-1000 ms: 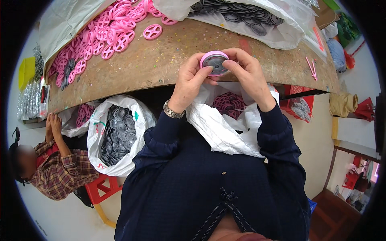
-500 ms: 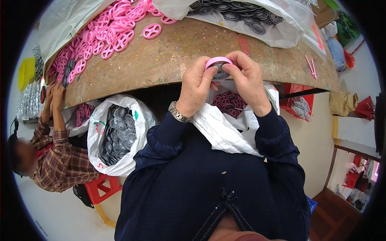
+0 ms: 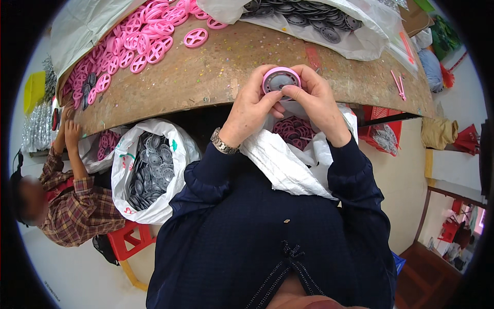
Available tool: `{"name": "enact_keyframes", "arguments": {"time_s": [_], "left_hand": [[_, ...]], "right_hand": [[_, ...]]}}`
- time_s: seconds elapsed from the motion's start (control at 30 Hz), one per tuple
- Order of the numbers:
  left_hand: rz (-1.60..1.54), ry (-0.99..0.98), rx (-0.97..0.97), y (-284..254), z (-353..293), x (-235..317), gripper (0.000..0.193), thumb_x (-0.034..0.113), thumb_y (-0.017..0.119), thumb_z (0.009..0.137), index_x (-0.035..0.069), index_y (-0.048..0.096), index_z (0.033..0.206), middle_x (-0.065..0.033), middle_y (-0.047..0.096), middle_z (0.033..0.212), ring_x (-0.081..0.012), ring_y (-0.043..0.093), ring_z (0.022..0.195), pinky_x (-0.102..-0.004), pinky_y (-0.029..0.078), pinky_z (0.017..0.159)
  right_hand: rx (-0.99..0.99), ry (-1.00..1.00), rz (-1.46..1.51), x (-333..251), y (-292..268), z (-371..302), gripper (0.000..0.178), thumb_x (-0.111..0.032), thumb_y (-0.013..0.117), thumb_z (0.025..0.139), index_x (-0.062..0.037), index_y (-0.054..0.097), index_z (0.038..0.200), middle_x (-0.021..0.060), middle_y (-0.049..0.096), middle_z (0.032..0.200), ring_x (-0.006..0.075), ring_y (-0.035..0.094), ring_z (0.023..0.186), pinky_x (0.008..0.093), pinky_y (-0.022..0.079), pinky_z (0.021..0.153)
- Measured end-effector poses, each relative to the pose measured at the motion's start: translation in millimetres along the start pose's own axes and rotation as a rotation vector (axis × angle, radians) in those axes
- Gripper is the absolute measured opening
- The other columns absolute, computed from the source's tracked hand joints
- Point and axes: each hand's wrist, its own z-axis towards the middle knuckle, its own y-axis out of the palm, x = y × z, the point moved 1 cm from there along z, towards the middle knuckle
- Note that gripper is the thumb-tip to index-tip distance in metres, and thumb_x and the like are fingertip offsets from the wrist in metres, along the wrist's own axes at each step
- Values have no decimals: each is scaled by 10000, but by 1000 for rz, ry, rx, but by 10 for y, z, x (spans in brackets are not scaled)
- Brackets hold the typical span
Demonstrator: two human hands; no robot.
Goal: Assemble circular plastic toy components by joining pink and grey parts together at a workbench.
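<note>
Between them, my left hand (image 3: 252, 105) and my right hand (image 3: 316, 100) hold a small plastic wheel (image 3: 281, 82) with a pink rim and a grey disc set in it. Both thumbs press on the lower part of the disc while the fingers wrap the rim from the sides. The wheel is tilted with its grey face toward me, just over the table's near edge. Below my hands, an open white sack (image 3: 280, 162) on my lap holds assembled-looking pink and dark wheels (image 3: 293, 133). To the left, another white sack (image 3: 121, 170) is full of grey discs (image 3: 152, 170).
Pink spoked rings (image 3: 144, 44) lie heaped at the wooden table's (image 3: 226, 72) far left. Dark discs (image 3: 309, 18) spill from a white bag at the back. Pink sticks (image 3: 399, 86) lie at right, above a red basket (image 3: 383, 136). A co-worker in a plaid shirt (image 3: 77, 211) sits at left.
The wheel has tipped up so its grey face shows more fully, and my thumbs have come together on its lower part. At left, the co-worker's hands have shifted slightly at the table edge.
</note>
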Motion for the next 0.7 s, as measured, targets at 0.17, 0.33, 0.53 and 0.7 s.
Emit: {"name": "enact_keyframes", "arguments": {"time_s": [0.17, 0.33, 0.53, 0.7], "left_hand": [[213, 51, 20, 42, -64, 30, 418, 8, 540, 955, 26, 429, 1358, -82, 613, 1027, -116, 638, 718, -238, 552, 596], [275, 62, 66, 102, -78, -41, 438, 75, 598, 928, 26, 453, 1338, -114, 642, 933, -147, 634, 642, -288, 525, 565], [816, 462, 90, -300, 122, 42, 382, 198, 678, 872, 12, 596, 1195, -168, 616, 995, -282, 606, 859, -396, 489, 772], [1344, 639, 524, -1137, 558, 64, 441, 374, 669, 888, 44, 608, 1174, -188, 593, 1062, -365, 534, 1010, -473, 425, 886]], "right_hand": [[56, -55, 41, 37, 53, -59, 192, -20, 622, 899, 7, 595, 1088, 18, 652, 957, 69, 604, 861, 225, 487, 778], [38, -6, 16, 107, -71, -66, 210, -15, 607, 910, 1, 577, 1117, 8, 645, 989, 64, 601, 892, 218, 476, 801], [-176, 97, -247, -42, -438, -163, 254, -42, 653, 861, 6, 608, 1106, 13, 638, 992, 97, 592, 886, 247, 483, 806], [-384, 291, -591, 12, -750, -384, 253, -68, 668, 831, 25, 650, 1066, 69, 671, 901, 140, 626, 843, 283, 512, 772]]}}
